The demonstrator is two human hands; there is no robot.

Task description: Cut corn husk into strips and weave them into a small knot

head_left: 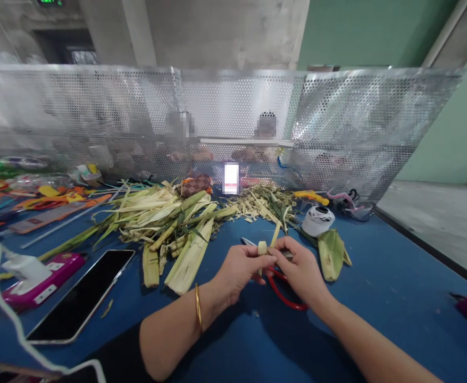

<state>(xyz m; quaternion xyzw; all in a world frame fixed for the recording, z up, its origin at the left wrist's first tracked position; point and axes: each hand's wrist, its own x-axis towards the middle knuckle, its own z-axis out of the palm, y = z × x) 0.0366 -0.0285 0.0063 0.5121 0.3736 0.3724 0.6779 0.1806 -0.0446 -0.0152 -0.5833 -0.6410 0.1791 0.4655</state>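
Over the blue table, my left hand point(236, 266) is closed in a pinch on a narrow pale husk strip point(262, 248), which is bent into a small loop at the fingertips. My right hand point(298, 264) meets it there, its thumb and fingers pinched on the same strip, whose free end stands up between the hands. Fingers hide part of the strip. Below the hands lies a pair of scissors point(283, 299) with red handles, partly covered by them. A white spool of thread point(317, 221) and a folded green husk piece point(331, 256) lie to the right.
A heap of husks and leaves point(153, 210) is ahead to the left, with shredded bits point(253, 206) beside it. A phone point(85, 298) and a magenta power strip point(52, 279) lie on the left. Behind a perforated metal screen point(233, 98) are people.
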